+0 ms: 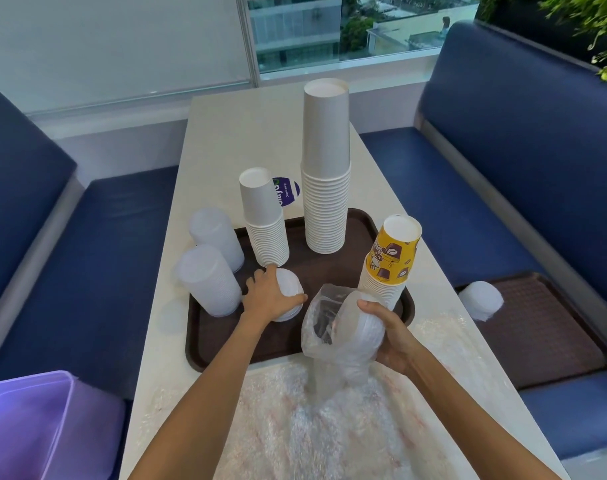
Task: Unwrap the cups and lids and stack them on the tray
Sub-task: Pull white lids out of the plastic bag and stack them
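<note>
From the head camera I see the left hand [267, 296] curled over a short stack of white lids [291, 306] that sits on the brown tray [226, 348], just in front of the shorter white cup stack [265, 230]. The right hand [392, 330] grips a second lid stack [361, 327], half out of its clear plastic sleeve [321, 327], over the tray's near edge beside the yellow printed cups [390, 258].

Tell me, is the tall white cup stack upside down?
Yes, upside down: the tall white cup stack shows a closed bottom on top, rims down on the tray.
</note>
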Demonstrator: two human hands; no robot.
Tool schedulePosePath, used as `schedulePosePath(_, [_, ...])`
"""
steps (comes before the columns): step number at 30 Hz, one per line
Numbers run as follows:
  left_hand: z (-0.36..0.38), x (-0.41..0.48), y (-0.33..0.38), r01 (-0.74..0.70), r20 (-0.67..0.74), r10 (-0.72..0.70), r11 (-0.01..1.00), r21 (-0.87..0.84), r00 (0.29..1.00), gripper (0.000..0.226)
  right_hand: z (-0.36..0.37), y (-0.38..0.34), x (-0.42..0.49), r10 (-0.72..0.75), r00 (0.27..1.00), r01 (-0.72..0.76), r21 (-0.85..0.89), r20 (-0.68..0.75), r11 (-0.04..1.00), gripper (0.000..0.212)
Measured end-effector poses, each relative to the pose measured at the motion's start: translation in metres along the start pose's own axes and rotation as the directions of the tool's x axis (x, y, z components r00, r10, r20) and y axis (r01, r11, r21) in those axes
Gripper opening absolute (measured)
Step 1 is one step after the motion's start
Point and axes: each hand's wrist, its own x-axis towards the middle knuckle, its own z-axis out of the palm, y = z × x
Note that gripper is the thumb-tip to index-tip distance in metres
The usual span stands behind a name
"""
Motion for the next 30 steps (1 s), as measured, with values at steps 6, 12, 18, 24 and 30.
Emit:
schedulePosePath(6, [-0.001, -0.004, 0.005, -0.062, 0.079, 0.053, 0.992, 0.11, 0.995, 0.109, -0.001, 0.003, 0.002, 0.016, 1.0, -0.016, 0.001, 0.011, 1.0, 0.114])
schedulePosePath(12, [0.0, 0.001, 0.002, -0.022, 0.025, 0.019, 0.989, 0.149, 1.0, 0.103, 0.001, 0.001, 0.002, 0.032, 0.999, -0.032, -0.018, 0.0, 0.999, 0.117])
schedulePosePath(18, [-0.003, 0.001, 0.003, -0.009, 0.02, 0.006, 0.981, 0.192, 1.0, 0.103, 0.003, 0.002, 0.003, 0.012, 1.0, -0.012, -0.009, 0.005, 1.0, 0.117])
schedulePosePath(24, [-0.005, 0.003, 0.002, -0.015, 0.042, 0.009, 0.988, 0.156, 0.999, 0.106, 0.004, 0.0, 0.002, -0.013, 1.0, 0.014, -0.005, 0.028, 1.0, 0.116])
schedulePosePath(30, [-0.022, -0.023, 0.014, -0.153, -0.174, 0.151, 0.988, 0.001, 0.973, 0.09, 0.01, -0.002, -0.003, -0.01, 0.998, 0.01, -0.006, 0.064, 1.0, 0.114])
